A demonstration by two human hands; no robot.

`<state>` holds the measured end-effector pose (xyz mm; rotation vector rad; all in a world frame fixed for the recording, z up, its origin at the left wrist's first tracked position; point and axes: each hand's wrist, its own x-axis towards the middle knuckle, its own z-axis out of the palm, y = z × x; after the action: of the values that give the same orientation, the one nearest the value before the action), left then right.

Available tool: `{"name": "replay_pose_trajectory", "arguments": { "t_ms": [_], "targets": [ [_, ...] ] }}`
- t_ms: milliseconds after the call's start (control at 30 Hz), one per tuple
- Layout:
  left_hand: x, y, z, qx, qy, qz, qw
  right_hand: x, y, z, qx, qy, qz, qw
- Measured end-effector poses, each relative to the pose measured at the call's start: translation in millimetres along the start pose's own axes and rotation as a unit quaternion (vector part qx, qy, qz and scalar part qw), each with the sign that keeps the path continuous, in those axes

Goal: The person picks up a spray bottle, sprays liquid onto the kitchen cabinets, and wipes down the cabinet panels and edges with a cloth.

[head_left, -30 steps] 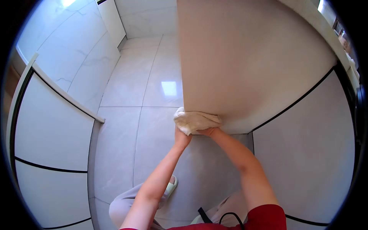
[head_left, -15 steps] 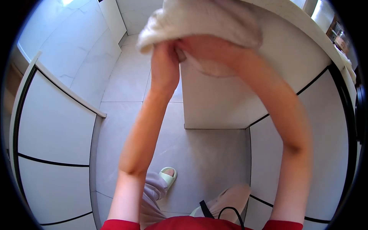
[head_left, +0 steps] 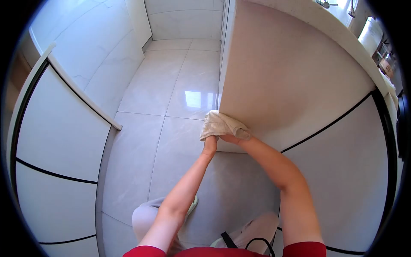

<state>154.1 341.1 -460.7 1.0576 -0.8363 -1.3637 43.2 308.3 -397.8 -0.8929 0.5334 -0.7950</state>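
A cream-coloured cloth (head_left: 223, 125) is bunched at the lower edge of the white cabinet's end panel (head_left: 278, 85), around its front corner. Both of my hands are at the cloth, low down and close together. My left hand (head_left: 210, 145) holds it from below, at the corner side. My right hand (head_left: 231, 138) grips it just to the right, against the panel. Folds of the cloth hide most of the fingers of both hands.
Grey floor tiles (head_left: 141, 145) run between this cabinet and white drawers (head_left: 60, 124) on the left. A pale countertop (head_left: 317, 21) overhangs the panel, with a white cylinder (head_left: 370, 33) and bottles at the far right. My slippered foot (head_left: 193, 204) is below.
Both hands have moved down with the cloth, from high near the countertop edge to the bottom corner of the panel. My body leans lower and my left knee now shows bent.
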Motion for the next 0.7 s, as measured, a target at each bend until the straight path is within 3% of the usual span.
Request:
{"name": "replay_pose_trajectory", "arguments": {
  "t_ms": [67, 100, 133, 167, 200, 233, 267, 300, 367, 400, 467, 500, 533, 600, 700],
  "targets": [
    [-10.4, 23.5, 7.9, 0.005, -0.028, 0.009, 1.000, -13.3, -26.6, 14.5, -0.067, -0.005, -0.024, 0.997],
    [-6.3, 32.0, 12.6, 0.001, -0.029, 0.011, 1.000, -18.4, -53.2, 30.1, -0.206, -0.028, -0.065, 0.976],
    [2.3, 43.3, 17.9, -0.046, -0.045, 0.059, 0.996, -23.7, -86.3, 51.0, -0.465, -0.069, -0.154, 0.869],
    [11.3, 54.7, 23.8, -0.092, -0.060, 0.104, 0.988, -29.1, -121.9, 75.3, -0.680, -0.094, -0.263, 0.678],
    [3.5, 96.2, 40.4, -0.082, -0.065, 0.118, 0.988, -32.1, -156.2, 100.0, -0.761, -0.113, -0.328, 0.548],
    [-7.4, 139.1, 58.4, -0.059, -0.065, 0.163, 0.983, -35.7, -185.2, 120.5, -0.786, -0.117, -0.349, 0.496],
    [-18.6, 183.1, 76.8, -0.037, -0.063, 0.208, 0.975, -42.0, -210.3, 135.4, -0.800, -0.101, -0.350, 0.476],
    [-26.3, 208.3, 89.6, -0.002, -0.059, 0.290, 0.955, -47.1, -232.1, 144.2, -0.803, -0.075, -0.329, 0.490],
    [-40.2, 227.6, 111.1, 0.119, 0.031, 0.341, 0.932, -68.0, -257.3, 154.8, -0.779, 0.020, -0.199, 0.594],
    [-38.9, 225.1, 118.6, 0.159, 0.060, 0.355, 0.919, -64.0, -258.9, 123.6, -0.788, 0.046, -0.320, 0.525],
    [3.9, 166.7, 121.9, 0.238, 0.031, 0.510, 0.826, -61.6, -240.2, 77.9, -0.781, 0.075, -0.431, 0.445],
    [17.7, 145.9, 125.8, 0.272, 0.016, 0.583, 0.766, -63.8, -225.0, 62.2, -0.766, 0.099, -0.446, 0.452],
    [20.9, 129.9, 128.5, 0.271, 0.009, 0.583, 0.766, -67.5, -204.6, 46.1, -0.750, 0.126, -0.459, 0.460],
    [6.6, 98.8, 127.6, 0.318, 0.054, 0.621, 0.714, -77.9, -153.7, 16.7, -0.714, 0.179, -0.481, 0.476],
    [-17.6, 62.6, 111.2, 0.427, 0.001, 0.557, 0.712, -90.4, -67.9, -51.7, -0.767, 0.232, -0.357, 0.480]
  ]
}}
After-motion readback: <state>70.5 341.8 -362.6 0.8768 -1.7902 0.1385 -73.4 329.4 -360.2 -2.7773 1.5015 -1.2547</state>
